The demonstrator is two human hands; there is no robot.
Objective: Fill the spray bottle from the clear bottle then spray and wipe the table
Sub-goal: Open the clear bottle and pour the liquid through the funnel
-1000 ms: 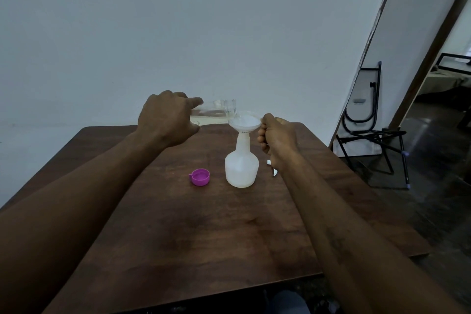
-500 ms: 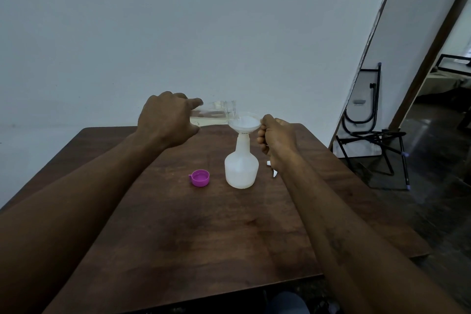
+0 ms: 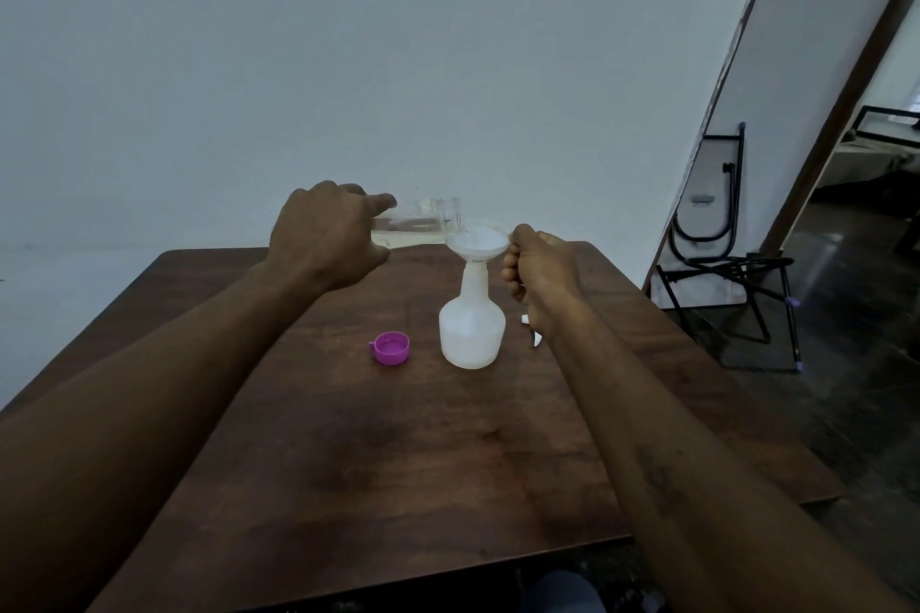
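Gripping the tipped clear bottle (image 3: 415, 227), left hand (image 3: 326, 234) pours; right hand (image 3: 540, 271) seemingly pinches the funnel (image 3: 478, 241).

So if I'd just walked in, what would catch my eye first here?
Probably the pour at the far middle of the brown table: the left hand tips a clear bottle into a white funnel sitting in the spray bottle, while the right hand steadies the funnel's rim. Next, the bright purple cap lying open side up just left of the spray bottle.
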